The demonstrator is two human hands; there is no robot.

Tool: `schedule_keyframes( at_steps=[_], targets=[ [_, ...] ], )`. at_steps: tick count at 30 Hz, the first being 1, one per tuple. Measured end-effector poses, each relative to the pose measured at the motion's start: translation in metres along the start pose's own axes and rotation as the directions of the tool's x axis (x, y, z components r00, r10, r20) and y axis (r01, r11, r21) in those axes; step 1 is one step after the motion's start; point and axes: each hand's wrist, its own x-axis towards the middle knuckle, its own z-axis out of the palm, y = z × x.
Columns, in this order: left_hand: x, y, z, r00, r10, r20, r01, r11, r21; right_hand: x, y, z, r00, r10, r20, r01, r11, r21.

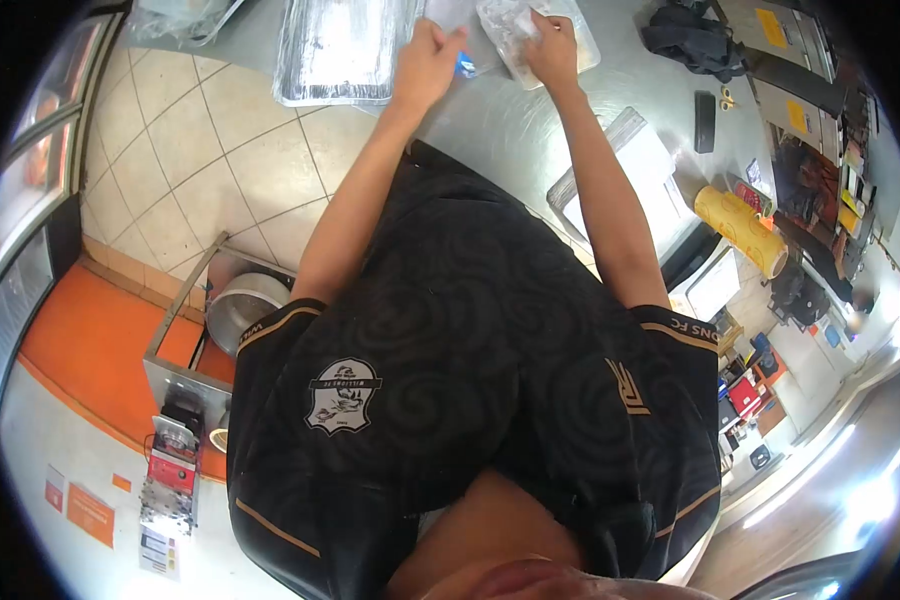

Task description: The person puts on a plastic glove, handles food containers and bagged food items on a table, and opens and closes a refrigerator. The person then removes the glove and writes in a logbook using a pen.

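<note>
Container (584, 52) under half-curled right hand (553, 48) | left hand (430, 60) closed | both holds unclear

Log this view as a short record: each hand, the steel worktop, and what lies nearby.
left hand: fingers closed in, small blue item beside them; exact grip unclear
right hand: on whitish contents of a clear container
worktop: grey, shiny metal
beside left hand: large shiny tray, at the worktop edge
farther right: dark fabric bundle, black oblong item, yellow roll
floor side: metal pot in a metal frame
container contents: too blurred to identify
</note>
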Motion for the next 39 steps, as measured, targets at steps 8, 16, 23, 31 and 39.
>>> schedule_keyframes(
  at_steps=[8,16,23,31,39],
  targets=[
    [0.100,-0.009,0.068,0.906,0.369,0.207,-0.420,0.840,0.344,-0.027,-0.117,-0.010,0.964,0.017,-0.267,-0.144,0.875,-0.463],
    [0.059,-0.023,0.073,0.871,0.464,0.158,-0.487,0.784,0.384,-0.030,-0.085,-0.003,0.828,0.342,-0.444,-0.519,0.767,-0.377],
    [0.064,-0.016,0.082,0.836,0.513,0.195,-0.501,0.569,0.651,-0.032,-0.091,-0.020,0.879,0.365,-0.308,-0.466,0.794,-0.391],
    [0.106,0.009,0.098,0.749,0.427,0.507,-0.630,0.694,0.348,-0.031,-0.078,-0.013,0.890,0.306,-0.338,-0.439,0.777,-0.452],
    [0.118,0.006,0.099,0.729,0.486,0.482,-0.630,0.752,0.194,-0.033,-0.082,-0.017,0.900,0.333,-0.283,-0.430,0.785,-0.446]
  ],
)
